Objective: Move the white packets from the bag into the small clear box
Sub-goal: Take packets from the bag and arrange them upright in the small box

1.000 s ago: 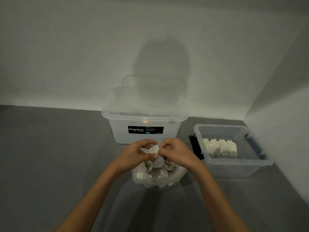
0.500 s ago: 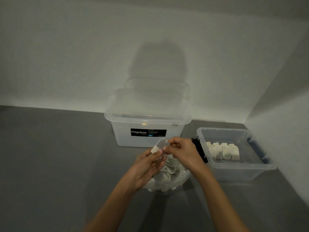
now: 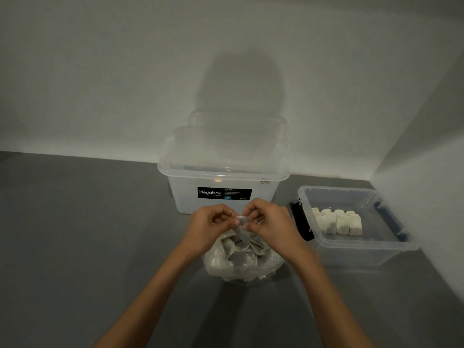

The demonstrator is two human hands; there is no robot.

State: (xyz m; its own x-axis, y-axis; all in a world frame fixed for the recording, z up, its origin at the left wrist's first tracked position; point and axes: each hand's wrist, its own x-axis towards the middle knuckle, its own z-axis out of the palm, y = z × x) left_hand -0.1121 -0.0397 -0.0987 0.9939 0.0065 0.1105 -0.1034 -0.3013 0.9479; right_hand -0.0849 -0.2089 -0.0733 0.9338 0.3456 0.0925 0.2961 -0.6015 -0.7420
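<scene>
While just above the clear bag, near the front middle of the counter, pinching one white packet by its top with the left hand and the right hand, fingertips curled tight on it. Down in the bag, a heap of packets; off by the counter's right edge, the small clear box with a row of packets inside and a black thing just beside its left wall. Behind the hands, by the back edge, a big box with a Megabox label.
</scene>
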